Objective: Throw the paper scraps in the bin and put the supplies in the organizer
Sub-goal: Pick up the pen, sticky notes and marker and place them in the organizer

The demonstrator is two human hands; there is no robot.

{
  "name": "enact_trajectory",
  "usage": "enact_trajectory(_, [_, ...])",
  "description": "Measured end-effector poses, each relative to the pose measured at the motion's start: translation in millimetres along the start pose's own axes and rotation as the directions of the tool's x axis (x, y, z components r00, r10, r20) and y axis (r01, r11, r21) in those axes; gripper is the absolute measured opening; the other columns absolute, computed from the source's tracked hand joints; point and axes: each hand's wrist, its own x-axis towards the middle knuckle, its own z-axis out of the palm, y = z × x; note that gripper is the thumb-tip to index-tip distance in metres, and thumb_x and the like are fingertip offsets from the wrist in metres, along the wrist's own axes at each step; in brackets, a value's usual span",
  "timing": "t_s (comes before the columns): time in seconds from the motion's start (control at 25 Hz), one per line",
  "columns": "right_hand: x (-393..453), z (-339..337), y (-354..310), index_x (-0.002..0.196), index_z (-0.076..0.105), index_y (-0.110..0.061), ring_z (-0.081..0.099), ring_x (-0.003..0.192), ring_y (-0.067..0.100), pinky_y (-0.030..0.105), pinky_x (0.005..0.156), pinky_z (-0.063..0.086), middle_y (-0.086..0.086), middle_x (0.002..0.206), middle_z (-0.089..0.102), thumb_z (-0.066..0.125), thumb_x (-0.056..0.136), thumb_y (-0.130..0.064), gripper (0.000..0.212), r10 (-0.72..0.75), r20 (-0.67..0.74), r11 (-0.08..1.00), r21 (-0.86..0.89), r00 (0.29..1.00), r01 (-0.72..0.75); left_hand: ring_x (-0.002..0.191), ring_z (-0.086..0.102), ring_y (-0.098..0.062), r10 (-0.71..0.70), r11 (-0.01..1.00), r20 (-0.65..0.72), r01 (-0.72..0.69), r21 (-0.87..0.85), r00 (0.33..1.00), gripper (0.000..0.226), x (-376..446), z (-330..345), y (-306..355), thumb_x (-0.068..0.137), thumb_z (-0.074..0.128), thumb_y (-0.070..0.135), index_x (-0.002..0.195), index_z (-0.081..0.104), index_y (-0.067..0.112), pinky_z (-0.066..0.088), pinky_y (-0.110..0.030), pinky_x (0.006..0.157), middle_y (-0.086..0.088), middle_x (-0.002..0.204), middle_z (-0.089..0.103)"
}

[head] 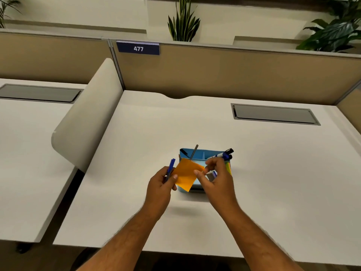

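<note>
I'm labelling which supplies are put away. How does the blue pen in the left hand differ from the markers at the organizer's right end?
The blue pen is gripped in the left hand, outside the organizer; the markers already rest in it, caps poking past its right rim. The pen looks slimmer and all blue; the markers look thicker, with pale barrels and dark caps. Both are writing supplies.

organizer (195, 154) front: hidden by orange paper (186, 176) | contents: partly unreadable
</note>
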Motion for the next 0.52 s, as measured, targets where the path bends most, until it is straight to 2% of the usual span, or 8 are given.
enact_trajectory(0.08, [-2, -6, -2, 0.111, 0.063, -0.032, 0.063, 0.100, 0.004, 0.011, 0.076, 0.048, -0.013, 0.099, 0.065, 0.080, 0.090, -0.030, 0.027, -0.034, 0.031, 0.999, -0.033, 0.999, 0.035, 0.070, 0.065, -0.004, 0.059, 0.997, 0.074, -0.062, 0.037, 0.996, 0.012, -3, -3, 0, 0.103, 0.062, 0.016, 0.109, 0.069, 0.024, 0.052, -0.014, 0.068, 0.002, 0.080, 0.067])
enact_trajectory(0.16, [-9, -13, 2, 0.101, 0.069, -0.030, 0.065, 0.097, 0.006, 0.016, 0.073, 0.050, -0.015, 0.098, 0.067, 0.074, 0.095, -0.029, 0.008, -0.112, 0.101, 0.987, -0.101, 0.989, 0.122, 0.072, 0.066, -0.003, 0.116, 0.988, 0.150, -0.129, 0.080, 0.982, 0.017, -5, -1, 0, 0.103, 0.064, 0.014, 0.106, 0.069, 0.031, 0.051, -0.012, 0.069, 0.006, 0.080, 0.068])
enact_trajectory(0.2, [-14, -19, 6, 0.096, 0.069, -0.030, 0.065, 0.094, 0.007, 0.016, 0.070, 0.050, -0.017, 0.095, 0.067, 0.072, 0.096, -0.029, 0.002, -0.146, 0.077, 0.980, -0.128, 0.986, 0.155, 0.074, 0.067, -0.004, 0.137, 0.985, 0.172, -0.153, 0.082, 0.975, 0.019, -5, 1, 0, 0.102, 0.064, 0.014, 0.109, 0.070, 0.032, 0.051, -0.011, 0.070, 0.007, 0.082, 0.069])
enact_trajectory(0.24, [-19, -27, 10, 0.094, 0.068, -0.031, 0.066, 0.090, 0.007, 0.015, 0.068, 0.050, -0.018, 0.092, 0.067, 0.071, 0.096, -0.028, 0.004, -0.159, 0.002, 0.976, -0.148, 0.987, 0.158, 0.076, 0.069, -0.006, 0.148, 0.984, 0.176, -0.163, 0.070, 0.973, 0.022, -5, 4, 0, 0.102, 0.064, 0.014, 0.114, 0.071, 0.031, 0.052, -0.011, 0.071, 0.009, 0.087, 0.072])
enact_trajectory(0.32, [-23, -46, 21, 0.092, 0.067, -0.034, 0.066, 0.084, 0.005, 0.014, 0.065, 0.048, -0.018, 0.087, 0.067, 0.071, 0.097, -0.025, 0.011, -0.114, -0.221, 0.980, -0.183, 0.969, 0.073, 0.077, 0.071, -0.011, 0.110, 0.993, 0.117, -0.114, 0.023, 0.987, 0.024, -3, 9, -2, 0.102, 0.065, 0.018, 0.121, 0.070, 0.031, 0.053, -0.011, 0.071, 0.012, 0.097, 0.074])
enact_trajectory(0.4, [-19, -62, 30, 0.092, 0.067, -0.032, 0.066, 0.080, 0.005, 0.021, 0.064, 0.051, -0.014, 0.085, 0.069, 0.070, 0.098, -0.023, 0.011, -0.034, -0.392, 0.979, -0.199, 0.919, -0.049, 0.073, 0.070, -0.013, 0.013, 1.000, 0.037, -0.013, -0.024, 0.999, 0.015, -2, 12, -6, 0.102, 0.065, 0.024, 0.114, 0.071, 0.032, 0.055, -0.015, 0.069, 0.011, 0.097, 0.074])
enact_trajectory(0.48, [-6, -71, 40, 0.092, 0.068, -0.026, 0.067, 0.078, 0.009, 0.027, 0.064, 0.054, -0.008, 0.085, 0.070, 0.070, 0.098, -0.024, 0.007, 0.044, -0.453, 0.970, -0.195, 0.890, -0.147, 0.080, 0.068, -0.014, -0.073, 0.997, -0.002, 0.073, -0.031, 0.997, 0.008, 1, 14, -12, 0.102, 0.064, 0.030, 0.107, 0.071, 0.031, 0.057, -0.024, 0.073, 0.006, 0.094, 0.074])
enact_trajectory(0.52, [0, -71, 43, 0.091, 0.068, -0.025, 0.068, 0.077, 0.014, 0.025, 0.062, 0.052, -0.007, 0.084, 0.070, 0.071, 0.097, -0.025, 0.007, 0.061, -0.464, 0.963, -0.204, 0.884, -0.174, 0.083, 0.067, -0.015, -0.103, 0.994, -0.011, 0.103, -0.029, 0.995, 0.009, 2, 15, -14, 0.103, 0.062, 0.033, 0.106, 0.070, 0.030, 0.056, -0.028, 0.075, 0.004, 0.093, 0.073])
